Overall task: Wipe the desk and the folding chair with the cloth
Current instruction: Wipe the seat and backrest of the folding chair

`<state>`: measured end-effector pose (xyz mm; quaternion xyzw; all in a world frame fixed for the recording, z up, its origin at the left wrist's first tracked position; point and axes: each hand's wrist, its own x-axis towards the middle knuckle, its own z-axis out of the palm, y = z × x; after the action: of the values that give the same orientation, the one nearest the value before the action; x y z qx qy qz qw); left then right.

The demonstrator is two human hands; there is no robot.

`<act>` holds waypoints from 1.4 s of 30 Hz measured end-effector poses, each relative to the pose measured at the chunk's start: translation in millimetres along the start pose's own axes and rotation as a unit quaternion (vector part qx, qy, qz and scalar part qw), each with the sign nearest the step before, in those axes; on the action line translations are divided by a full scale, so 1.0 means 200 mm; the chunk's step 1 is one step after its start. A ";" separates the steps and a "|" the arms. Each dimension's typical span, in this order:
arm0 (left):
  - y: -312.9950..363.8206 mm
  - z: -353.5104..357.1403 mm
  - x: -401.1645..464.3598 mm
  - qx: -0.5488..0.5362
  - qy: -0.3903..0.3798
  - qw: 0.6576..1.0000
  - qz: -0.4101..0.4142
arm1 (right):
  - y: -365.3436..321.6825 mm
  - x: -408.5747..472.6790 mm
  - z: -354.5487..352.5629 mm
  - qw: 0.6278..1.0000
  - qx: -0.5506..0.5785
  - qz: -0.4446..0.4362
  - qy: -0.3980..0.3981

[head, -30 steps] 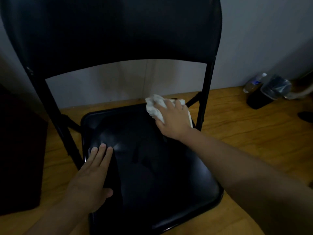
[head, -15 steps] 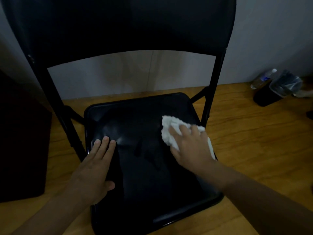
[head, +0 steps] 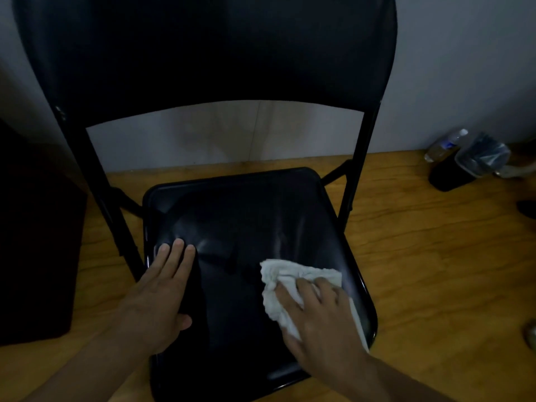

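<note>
A black folding chair [head: 249,221] stands open in front of me, its backrest filling the top of the view. My right hand [head: 322,320] presses a crumpled white cloth [head: 278,280] flat onto the front right part of the seat. The cloth sticks out past my fingers toward the seat's middle. A damp streak shines on the seat behind the cloth. My left hand [head: 162,294] lies flat on the seat's left edge, fingers together, holding nothing.
The chair stands on a wooden floor [head: 435,271] close to a pale wall. A dark box-like object [head: 34,242] sits at the left. At the far right stand a small black bin with a clear liner [head: 467,163] and a plastic bottle [head: 443,143].
My right hand has dragged the cloth from the seat's back right corner down toward its front right. My left hand stays flat on the left edge.
</note>
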<state>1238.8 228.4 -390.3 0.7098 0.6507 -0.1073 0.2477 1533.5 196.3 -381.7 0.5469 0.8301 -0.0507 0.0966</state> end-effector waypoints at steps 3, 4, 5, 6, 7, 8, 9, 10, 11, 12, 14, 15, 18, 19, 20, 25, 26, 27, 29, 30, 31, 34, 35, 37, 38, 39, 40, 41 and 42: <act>0.00 0.01 0.00 0.000 0.001 1.000 0.001 | -0.01 0.08 0.01 1.000 0.009 -0.030 0.004; -0.01 0.02 -0.01 -0.004 0.000 1.000 0.000 | 0.00 0.16 0.00 0.999 0.008 -0.034 0.013; -0.01 0.02 -0.01 -0.010 0.000 1.000 -0.002 | 0.00 0.27 -0.01 0.999 0.007 -0.032 0.023; -0.01 0.02 0.00 -0.014 0.000 1.000 -0.002 | 0.00 0.39 -0.02 0.999 0.007 -0.023 0.030; -0.01 0.02 0.00 -0.015 0.003 1.000 -0.002 | -0.01 0.52 -0.02 0.999 0.008 -0.015 0.034; -0.02 0.02 0.00 -0.015 0.005 1.000 0.000 | -0.03 0.64 -0.03 0.999 0.012 -0.010 0.033; -0.02 0.01 0.00 -0.014 0.007 1.000 0.002 | -0.04 0.73 -0.04 0.999 0.022 -0.007 0.029; -0.02 0.01 -0.01 -0.014 0.010 1.000 0.004 | -0.06 0.80 -0.04 0.999 0.034 -0.005 0.023; -0.02 0.01 -0.01 -0.014 0.013 1.000 0.004 | -0.08 0.83 -0.04 0.999 0.042 -0.003 0.018; -0.02 0.01 -0.01 -0.015 0.014 1.000 0.004 | -0.09 0.83 -0.03 0.999 0.042 -0.003 0.016; -0.01 0.00 -0.01 -0.015 0.011 1.000 0.004 | -0.12 0.73 -0.02 0.999 0.024 -0.026 0.025; -0.01 -0.01 -0.02 -0.015 0.007 1.000 0.005 | -0.14 0.64 0.00 0.998 0.018 -0.050 0.032; -0.01 -0.04 -0.03 -0.024 0.003 1.000 0.004 | -0.22 0.31 0.10 0.991 0.007 -0.131 0.037; -0.01 -0.04 -0.03 -0.029 0.003 1.000 0.005 | -0.25 0.20 0.13 0.988 0.003 -0.154 0.030; 0.00 -0.05 -0.04 -0.037 0.001 0.999 0.007 | -0.27 0.11 0.15 0.984 0.000 -0.175 0.025; 0.01 -0.05 -0.05 -0.074 0.008 0.997 -0.004 | -0.35 0.12 0.13 0.982 -0.001 -0.187 0.011; 0.01 -0.04 -0.05 -0.075 0.016 0.997 -0.008 | -0.36 0.22 0.10 0.986 0.003 -0.168 0.012; 0.01 -0.03 -0.05 -0.073 0.024 0.997 -0.015 | -0.38 0.34 0.07 0.990 0.007 -0.142 0.012; 0.01 -0.01 -0.06 -0.066 0.032 0.997 -0.034 | -0.40 0.60 0.01 0.996 0.011 -0.090 0.009; 0.02 0.01 -0.07 -0.064 0.035 0.996 -0.044 | -0.40 0.73 -0.03 0.997 0.011 -0.077 0.011; 0.02 0.02 -0.07 -0.061 0.039 0.996 -0.054 | -0.41 0.86 -0.06 0.997 0.012 -0.070 0.014; 0.05 0.04 -0.07 -0.030 0.044 0.996 -0.065 | -0.42 1.16 -0.14 0.999 0.011 -0.049 0.005; 0.05 0.03 -0.06 -0.019 0.043 0.997 -0.067 | -0.43 1.22 -0.15 0.999 0.013 -0.037 -0.011; 0.05 0.02 -0.05 -0.010 0.046 0.996 -0.073 | -0.43 1.26 -0.16 0.999 0.016 -0.020 -0.021; 0.04 0.01 -0.05 -0.015 0.043 0.997 -0.070 | -0.43 1.24 -0.16 1.000 0.015 -0.020 -0.008; 0.02 -0.01 -0.06 -0.026 0.034 0.997 -0.061 | -0.44 1.18 -0.16 0.999 0.012 -0.029 0.009; 0.00 -0.03 -0.08 -0.038 0.021 0.998 -0.051 | -0.44 1.08 -0.15 0.999 0.013 -0.044 0.022; -0.02 -0.04 -0.08 -0.044 0.008 0.998 -0.042 | -0.43 0.98 -0.12 0.997 0.018 -0.062 0.029; -0.04 -0.05 -0.08 -0.054 -0.002 0.998 -0.035 | -0.42 0.85 -0.08 0.996 0.020 -0.081 0.034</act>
<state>1227.3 219.3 -376.2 0.6716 0.6797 -0.0818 0.2833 1389.4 318.7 -404.2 0.4810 0.8733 -0.0564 0.0525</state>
